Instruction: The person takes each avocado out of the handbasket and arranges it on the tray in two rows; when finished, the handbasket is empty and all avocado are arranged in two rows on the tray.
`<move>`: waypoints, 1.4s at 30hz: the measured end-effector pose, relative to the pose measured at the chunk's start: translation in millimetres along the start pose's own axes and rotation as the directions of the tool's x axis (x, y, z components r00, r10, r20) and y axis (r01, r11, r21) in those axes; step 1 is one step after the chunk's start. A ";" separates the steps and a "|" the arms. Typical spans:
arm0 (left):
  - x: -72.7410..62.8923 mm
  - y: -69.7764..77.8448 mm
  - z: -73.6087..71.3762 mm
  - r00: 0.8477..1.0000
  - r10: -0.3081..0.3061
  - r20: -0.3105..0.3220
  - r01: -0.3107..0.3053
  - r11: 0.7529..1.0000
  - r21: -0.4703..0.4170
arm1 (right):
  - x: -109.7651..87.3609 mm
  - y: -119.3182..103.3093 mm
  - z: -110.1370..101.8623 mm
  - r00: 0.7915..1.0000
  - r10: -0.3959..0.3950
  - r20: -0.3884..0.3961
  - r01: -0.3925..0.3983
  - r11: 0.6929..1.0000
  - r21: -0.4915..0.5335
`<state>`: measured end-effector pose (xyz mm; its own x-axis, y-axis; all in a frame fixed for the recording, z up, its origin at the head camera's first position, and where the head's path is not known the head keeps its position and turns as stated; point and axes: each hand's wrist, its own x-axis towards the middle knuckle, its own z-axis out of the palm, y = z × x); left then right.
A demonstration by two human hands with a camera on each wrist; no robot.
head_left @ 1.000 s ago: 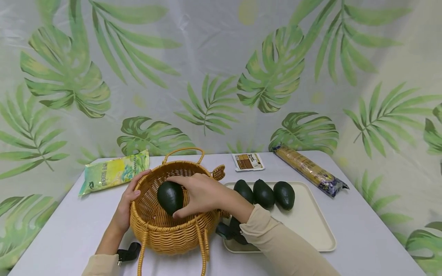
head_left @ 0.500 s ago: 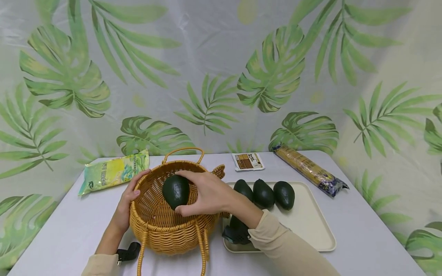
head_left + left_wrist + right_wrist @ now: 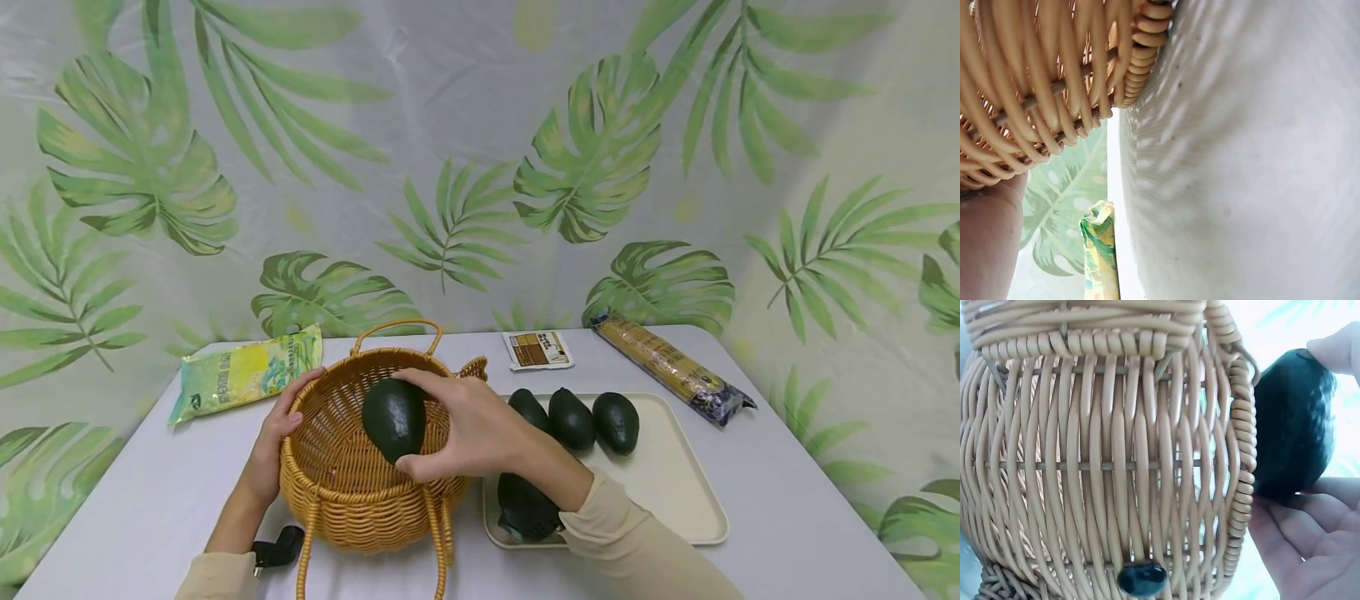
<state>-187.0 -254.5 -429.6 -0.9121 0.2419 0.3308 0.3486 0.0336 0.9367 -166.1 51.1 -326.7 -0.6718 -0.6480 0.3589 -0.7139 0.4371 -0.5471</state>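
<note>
In the head view my right hand (image 3: 480, 429) grips a dark green avocado (image 3: 393, 419) between thumb and fingers, over the mouth of a round wicker basket (image 3: 367, 525). The right wrist view has the avocado (image 3: 1297, 425) at the basket's rim, the thumb on one side and fingers on the other. My left hand (image 3: 268, 450) holds the basket's left side, its thumb over the rim. Three avocados (image 3: 572, 419) lie in a row on a cream tray (image 3: 675, 500); another avocado (image 3: 517, 493) sits at the tray's front left, partly hidden by the right wrist's camera.
Behind the basket to the left lies a green-yellow bag (image 3: 251, 375). A small white-brown packet (image 3: 538, 350) and a long golden package (image 3: 667, 367) lie at the back. The basket has a tall back handle (image 3: 397, 323) and front handle (image 3: 438, 542). A black wrist camera (image 3: 279, 547) hangs under my left wrist.
My right hand has raised the avocado from inside the basket and moved it to the right. The left hand stays at the basket's side.
</note>
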 end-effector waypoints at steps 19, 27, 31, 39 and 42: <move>0.3 -0.1 0.5 1.000 0.011 0.011 -0.011 1.000 -0.026 | -37.0 7.7 -15.6 0.999 -0.031 -0.045 0.033 0.998 0.044; 0.6 0.9 0.5 1.000 0.016 0.008 -0.016 0.999 -0.030 | -57.0 14.6 -24.9 0.998 0.003 -0.066 0.002 0.997 0.071; 0.8 1.5 0.9 1.000 0.022 0.005 -0.022 0.999 -0.030 | -64.7 14.4 -28.8 0.995 -0.028 -0.097 0.035 0.997 0.071; 0.9 2.2 1.4 1.000 0.030 0.002 -0.030 0.999 -0.031 | -82.0 15.5 -35.9 0.991 -0.044 -0.123 0.049 0.998 0.039; 0.6 2.4 1.1 0.999 0.032 0.006 -0.032 0.999 -0.030 | -88.6 16.2 -39.5 0.992 -0.026 -0.126 0.030 0.999 0.027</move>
<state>-186.5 -253.2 -427.3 -0.8990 0.2491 0.3603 0.3713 -0.0032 0.9285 -126.0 140.2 -337.4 -0.6725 -0.5753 0.4657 -0.7280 0.4004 -0.5565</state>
